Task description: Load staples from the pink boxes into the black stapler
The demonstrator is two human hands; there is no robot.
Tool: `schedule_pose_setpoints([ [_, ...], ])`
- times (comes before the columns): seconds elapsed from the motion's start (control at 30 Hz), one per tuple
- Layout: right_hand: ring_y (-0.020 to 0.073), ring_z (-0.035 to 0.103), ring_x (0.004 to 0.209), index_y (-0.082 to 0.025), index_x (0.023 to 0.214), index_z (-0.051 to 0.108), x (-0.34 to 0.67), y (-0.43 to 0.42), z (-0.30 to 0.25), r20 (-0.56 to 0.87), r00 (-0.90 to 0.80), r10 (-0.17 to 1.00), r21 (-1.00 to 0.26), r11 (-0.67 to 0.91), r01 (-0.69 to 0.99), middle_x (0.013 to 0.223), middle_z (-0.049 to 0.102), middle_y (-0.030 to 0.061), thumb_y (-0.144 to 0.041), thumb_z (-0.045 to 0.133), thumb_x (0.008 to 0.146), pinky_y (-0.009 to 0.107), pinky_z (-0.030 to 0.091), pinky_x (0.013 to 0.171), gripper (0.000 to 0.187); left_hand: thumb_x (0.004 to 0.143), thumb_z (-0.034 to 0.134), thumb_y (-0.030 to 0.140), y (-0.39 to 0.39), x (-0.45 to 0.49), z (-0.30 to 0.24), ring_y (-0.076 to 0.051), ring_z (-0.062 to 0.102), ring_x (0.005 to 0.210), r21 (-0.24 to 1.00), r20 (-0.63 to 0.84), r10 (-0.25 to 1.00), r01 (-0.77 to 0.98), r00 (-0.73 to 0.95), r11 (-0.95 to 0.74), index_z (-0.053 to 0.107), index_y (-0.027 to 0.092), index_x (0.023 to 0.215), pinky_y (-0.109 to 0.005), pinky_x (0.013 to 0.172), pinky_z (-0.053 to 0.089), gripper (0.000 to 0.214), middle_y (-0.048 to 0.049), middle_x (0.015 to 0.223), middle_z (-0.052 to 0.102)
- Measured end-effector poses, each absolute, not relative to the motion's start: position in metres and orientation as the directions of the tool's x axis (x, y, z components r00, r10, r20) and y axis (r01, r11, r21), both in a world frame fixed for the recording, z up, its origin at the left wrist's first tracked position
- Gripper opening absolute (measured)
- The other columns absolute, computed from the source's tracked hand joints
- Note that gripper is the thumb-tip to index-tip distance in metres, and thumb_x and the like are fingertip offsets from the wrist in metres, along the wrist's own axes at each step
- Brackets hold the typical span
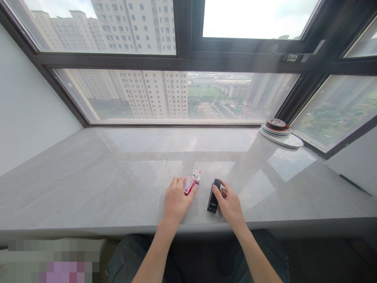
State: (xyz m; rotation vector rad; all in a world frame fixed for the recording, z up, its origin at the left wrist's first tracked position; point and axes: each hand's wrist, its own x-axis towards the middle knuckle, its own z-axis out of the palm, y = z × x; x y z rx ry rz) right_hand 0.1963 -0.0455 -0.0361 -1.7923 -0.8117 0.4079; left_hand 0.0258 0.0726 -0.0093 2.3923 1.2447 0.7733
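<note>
My left hand (176, 200) is closed round a small pink-and-white box (189, 185), with the thumb on its near right side. Right behind it is a small white box with red print (196, 175); I cannot tell whether the two pieces are joined. To the right, a black stapler (213, 199) is at the sill surface, its long side pointing away from me. My right hand (231, 204) grips the stapler from the right, the thumb on top and the fingers curled at its far side. Both hands are low over the grey marble sill (118, 192).
A stack of plates (277, 131) stands at the far right corner of the sill, by the window frame (182, 61). White walls (32, 106) close off both sides. The sill's front edge (118, 231) runs just before my knees.
</note>
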Motion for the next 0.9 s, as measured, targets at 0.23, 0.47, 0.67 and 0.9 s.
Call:
schedule_pose_setpoints([
  [0.23, 0.0155, 0.046, 0.061, -0.017, 0.138, 0.06, 0.194, -0.043, -0.035, 0.113, 0.707, 0.699, -0.924, -0.188, 0.334, 0.064, 0.044, -0.0054, -0.07, 0.057, 0.091, 0.025, 0.041, 0.061, 0.071, 0.094, 0.062, 0.048, 0.127, 0.001, -0.014, -0.024, 0.064, 0.101, 0.498, 0.295, 0.876, 0.721, 0.381, -0.481, 0.064, 0.025, 0.121, -0.033, 0.087, 0.048, 0.035, -0.008, 0.116, 0.063],
  [0.47, 0.0156, 0.045, 0.061, -0.018, 0.138, 0.059, 0.197, -0.045, -0.036, 0.091, 0.689, 0.719, -0.93, -0.186, 0.317, 0.064, 0.042, -0.0057, -0.068, 0.057, 0.092, 0.025, 0.038, 0.059, 0.068, 0.095, 0.056, 0.051, 0.13, -0.025, -0.015, -0.026, 0.063, 0.103, 0.51, 0.372, 0.899, 0.758, 0.231, -0.406, 0.065, 0.024, 0.119, -0.036, 0.09, 0.047, 0.037, -0.0083, 0.114, 0.065],
  [0.67, 0.0157, 0.047, 0.061, -0.019, 0.144, 0.052, 0.191, -0.045, -0.029, 0.12, 0.682, 0.721, -0.893, -0.222, 0.391, 0.066, 0.042, -0.0064, -0.062, 0.065, 0.088, 0.026, 0.04, 0.061, 0.072, 0.088, 0.065, 0.044, 0.1, -0.065, -0.018, -0.036, 0.053, 0.116, 0.356, 0.332, 0.932, 0.895, 0.149, -0.27, 0.068, 0.026, 0.115, -0.049, 0.092, 0.046, 0.032, -0.011, 0.125, 0.06],
  [0.9, 0.0151, 0.049, 0.061, -0.019, 0.134, 0.05, 0.187, -0.05, -0.029, 0.12, 0.607, 0.786, -0.87, -0.211, 0.446, 0.067, 0.044, -0.0081, -0.053, 0.067, 0.087, 0.027, 0.042, 0.061, 0.061, 0.097, 0.057, 0.036, 0.06, 0.01, -0.016, -0.03, 0.052, 0.118, 0.392, 0.381, 0.793, 0.694, 0.475, -0.604, 0.065, 0.033, 0.127, -0.048, 0.103, 0.042, 0.031, -0.0075, 0.127, 0.057],
])
